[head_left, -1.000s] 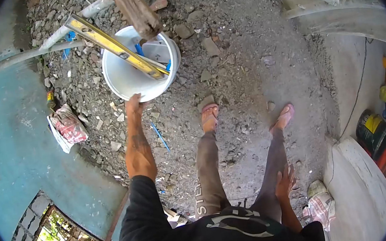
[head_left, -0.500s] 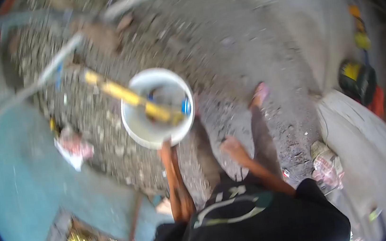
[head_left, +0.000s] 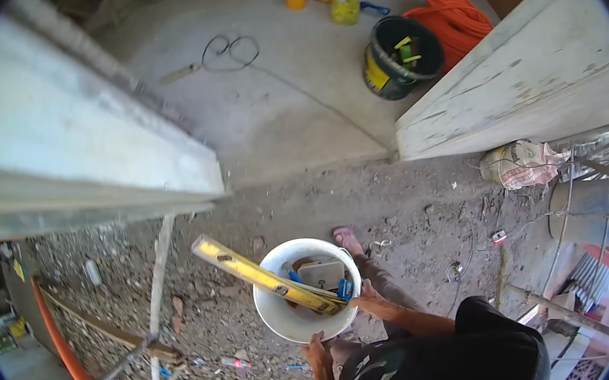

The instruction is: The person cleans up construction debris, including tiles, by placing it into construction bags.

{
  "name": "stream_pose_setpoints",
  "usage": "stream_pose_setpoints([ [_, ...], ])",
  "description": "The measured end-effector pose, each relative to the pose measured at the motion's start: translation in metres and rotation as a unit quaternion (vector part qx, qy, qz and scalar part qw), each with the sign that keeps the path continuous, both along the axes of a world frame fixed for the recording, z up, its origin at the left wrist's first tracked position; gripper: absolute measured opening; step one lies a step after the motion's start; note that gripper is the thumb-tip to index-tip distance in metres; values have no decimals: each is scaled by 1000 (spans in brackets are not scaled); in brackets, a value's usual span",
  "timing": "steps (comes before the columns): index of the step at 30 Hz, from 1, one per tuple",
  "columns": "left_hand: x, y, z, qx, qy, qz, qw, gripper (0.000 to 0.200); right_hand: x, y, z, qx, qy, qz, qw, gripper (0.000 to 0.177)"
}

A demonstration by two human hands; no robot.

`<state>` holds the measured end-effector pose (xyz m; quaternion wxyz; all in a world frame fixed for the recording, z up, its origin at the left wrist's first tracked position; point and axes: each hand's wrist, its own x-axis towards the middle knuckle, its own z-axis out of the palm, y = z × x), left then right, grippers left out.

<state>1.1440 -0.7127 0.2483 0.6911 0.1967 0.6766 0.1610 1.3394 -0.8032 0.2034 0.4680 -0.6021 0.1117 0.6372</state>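
A round white plastic bucket (head_left: 280, 319) is before the torso (head_left: 444, 362), its rim gripped by the left hand (head_left: 317, 350) and right hand (head_left: 369, 300). A straight yellow level (head_left: 265, 275) slants out above coarse rubble (head_left: 217, 312); smooth concrete floor (head_left: 291, 135) lies beyond.

Hands, two: left hand (head_left: 318, 351), right hand (head_left: 371, 302). Buckets, two: white bucket (head_left: 275, 318), dark bucket (head_left: 395, 84). Yellow spirit level (head_left: 255, 273), one. Blue items (head_left: 344, 289) in the white bucket, apparently two, partly hidden. Orange coil (head_left: 462, 18), one. Orange pipe (head_left: 78, 375), one. Sandalled foot (head_left: 346, 239), one.
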Motion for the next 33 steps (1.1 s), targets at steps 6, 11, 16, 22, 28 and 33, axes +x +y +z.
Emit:
stream_pose_setpoints([
  [6,138,56,17,121,-26,-178,976,35,135,44,81,15,-58,-220,974,58],
  [11,291,115,112,74,-74,-139,985,32,260,89,144,39,-69,-268,960,52],
  [16,381,195,118,76,-145,-192,968,37,354,149,181,116,-140,-301,936,56],
  [22,502,356,111,61,-194,-144,968,56,449,239,182,101,-161,-301,935,50],
  [28,564,442,142,79,55,-363,927,46,521,315,235,14,-119,-265,957,59],
  [33,581,467,204,97,141,-412,895,33,564,346,285,-8,-96,-212,973,55],
])
